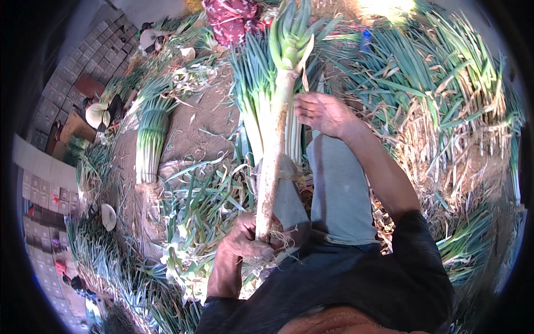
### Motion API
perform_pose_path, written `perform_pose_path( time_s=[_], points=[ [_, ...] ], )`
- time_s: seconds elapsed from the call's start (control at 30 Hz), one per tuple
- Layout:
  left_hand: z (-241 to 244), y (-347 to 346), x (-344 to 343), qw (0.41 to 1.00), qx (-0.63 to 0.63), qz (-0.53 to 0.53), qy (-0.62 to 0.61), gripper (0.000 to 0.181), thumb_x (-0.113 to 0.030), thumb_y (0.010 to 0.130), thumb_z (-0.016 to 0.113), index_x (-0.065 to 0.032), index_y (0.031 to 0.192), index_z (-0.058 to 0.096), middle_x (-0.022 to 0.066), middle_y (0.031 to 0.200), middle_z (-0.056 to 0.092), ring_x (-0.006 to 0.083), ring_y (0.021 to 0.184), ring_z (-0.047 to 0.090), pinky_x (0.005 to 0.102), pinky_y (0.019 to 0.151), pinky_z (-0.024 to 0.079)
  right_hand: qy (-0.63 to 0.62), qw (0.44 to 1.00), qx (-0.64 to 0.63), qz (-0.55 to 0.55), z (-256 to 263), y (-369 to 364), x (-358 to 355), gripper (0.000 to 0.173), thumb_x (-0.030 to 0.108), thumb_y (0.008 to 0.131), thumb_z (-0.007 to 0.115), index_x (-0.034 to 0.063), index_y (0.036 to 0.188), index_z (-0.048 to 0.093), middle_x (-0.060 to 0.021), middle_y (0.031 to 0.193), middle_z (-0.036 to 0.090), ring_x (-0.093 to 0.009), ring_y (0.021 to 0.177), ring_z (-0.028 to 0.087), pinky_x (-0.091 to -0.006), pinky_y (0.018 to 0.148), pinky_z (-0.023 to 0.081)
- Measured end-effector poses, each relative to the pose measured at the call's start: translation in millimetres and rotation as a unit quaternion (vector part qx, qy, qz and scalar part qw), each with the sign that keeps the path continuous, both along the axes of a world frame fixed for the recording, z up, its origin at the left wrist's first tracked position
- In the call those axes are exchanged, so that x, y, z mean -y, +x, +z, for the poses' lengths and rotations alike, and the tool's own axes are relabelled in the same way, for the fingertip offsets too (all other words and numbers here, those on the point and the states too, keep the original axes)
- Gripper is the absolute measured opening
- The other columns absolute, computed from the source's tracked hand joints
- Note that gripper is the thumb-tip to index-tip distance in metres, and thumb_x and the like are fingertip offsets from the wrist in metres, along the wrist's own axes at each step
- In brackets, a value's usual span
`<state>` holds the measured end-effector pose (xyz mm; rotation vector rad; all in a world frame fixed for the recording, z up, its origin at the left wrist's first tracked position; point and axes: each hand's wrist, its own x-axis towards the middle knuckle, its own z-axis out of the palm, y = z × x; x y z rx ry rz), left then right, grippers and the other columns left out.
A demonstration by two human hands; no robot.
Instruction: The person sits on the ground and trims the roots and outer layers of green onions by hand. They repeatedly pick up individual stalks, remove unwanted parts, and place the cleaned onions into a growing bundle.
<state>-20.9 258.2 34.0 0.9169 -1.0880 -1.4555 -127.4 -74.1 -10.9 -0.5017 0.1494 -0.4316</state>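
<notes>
My left hand point(247, 239) grips a thick Welsh onion point(273, 163) near its root end, with stringy roots point(283, 239) hanging out beside the fingers. The stalk points away from me, its pale shaft streaked with soil and its cut green leaves point(290, 41) at the far end. To the right of the shaft is my right hand point(323, 112), fingers curled. A thin dry leaf strip point(305, 77) runs straight from the leaf fork down to those fingers. Behind the stalk stands a bundle of cleaned Welsh onions point(252, 87), partly hidden by it and my knees.
Untrimmed onions point(421, 112) with roots lie heaped at right. Leaf trimmings point(200, 208) cover the ground at left, beyond which stands a tied onion bundle point(152, 142). People point(100, 113) crouch farther left near stacked boxes point(62, 83). A blue bottle point(366, 39) and patterned red cloth bundle point(231, 21) are ahead.
</notes>
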Motion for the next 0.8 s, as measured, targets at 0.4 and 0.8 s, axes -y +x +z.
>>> perform_pose_path(
  time_s=[0.4, 0.8],
  points=[
    [-23.3, 40.8, -11.6, 0.942, 0.274, -0.056, 0.187, 0.05, -0.024, 0.078, 0.075, 0.0031, 0.114, 0.053, 0.0135, 0.093, 0.064, 0.0219, 0.082, 0.061, 0.0333, 0.074, 0.05, -0.009, 0.987, 0.153, -0.04, 33.9, 49.6, 2.1, 0.018, 0.02, 0.082, 0.059, 0.0027, 0.083, 0.057, -0.0095, 0.076, 0.059, -0.022, 0.073, 0.058, -0.0417, 0.082, 0.048],
    [-48.2, 34.4, 163.6, 0.615, 0.63, 0.361, -0.307, 0.027, -0.01, 0.075, 0.07, -0.0044, 0.098, 0.058, 0.0142, 0.091, 0.057, 0.0327, 0.08, 0.058, 0.041, 0.069, 0.049, 0.061, 0.963, -0.099, -0.242, 6.2, 63.5, -51.1, 0.014, 0.02, 0.085, 0.064, 0.0111, 0.087, 0.054, -0.0054, 0.074, 0.057, -0.022, 0.068, 0.059, -0.0412, 0.065, 0.051]
  ],
)
